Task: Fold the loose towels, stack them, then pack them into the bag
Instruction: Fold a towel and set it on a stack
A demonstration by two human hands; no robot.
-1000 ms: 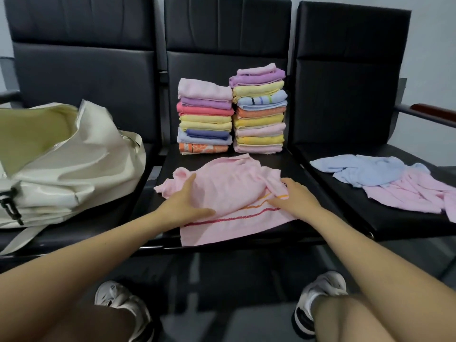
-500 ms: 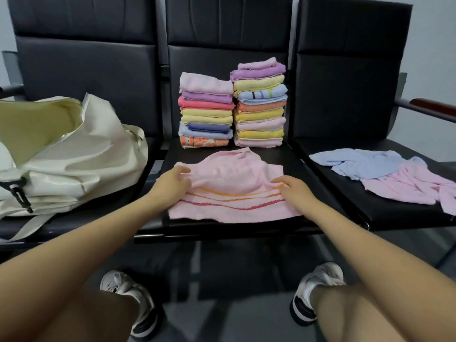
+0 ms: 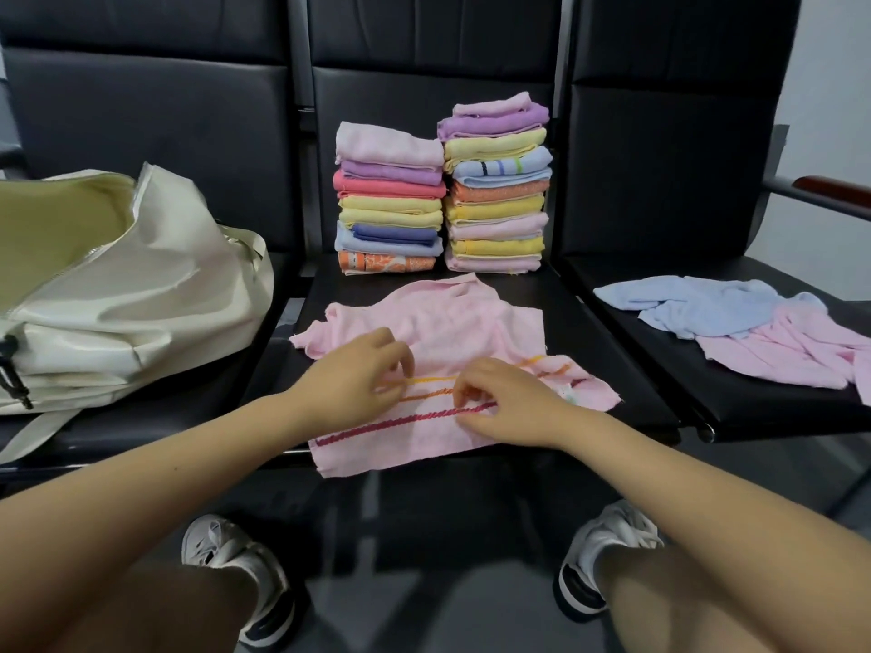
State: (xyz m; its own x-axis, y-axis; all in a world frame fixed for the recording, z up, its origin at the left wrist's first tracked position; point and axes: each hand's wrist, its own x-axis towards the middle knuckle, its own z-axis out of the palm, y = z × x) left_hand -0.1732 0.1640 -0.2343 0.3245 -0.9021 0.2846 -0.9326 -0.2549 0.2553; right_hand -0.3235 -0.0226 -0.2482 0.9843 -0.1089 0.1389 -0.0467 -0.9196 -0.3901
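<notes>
A waiting area: joined row of black padded seats (image 3: 424,294) with wooden armrest (image 3: 832,187), plain wall (image 3: 834,87)

Two bare forearms reach forward, wrists close together. The left hand (image 3: 358,377) and right hand (image 3: 499,400) both curl their fingers (image 3: 464,386) downward, pinching cloth.

The bag (image 3: 122,294) runs off the left edge, its inside perhaps empty.

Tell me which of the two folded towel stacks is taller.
The right-hand stack, topped by a pale pink towel over a purple one, stands taller. The left-hand stack, with the orange patterned towel at its bottom, ends lower.
</notes>
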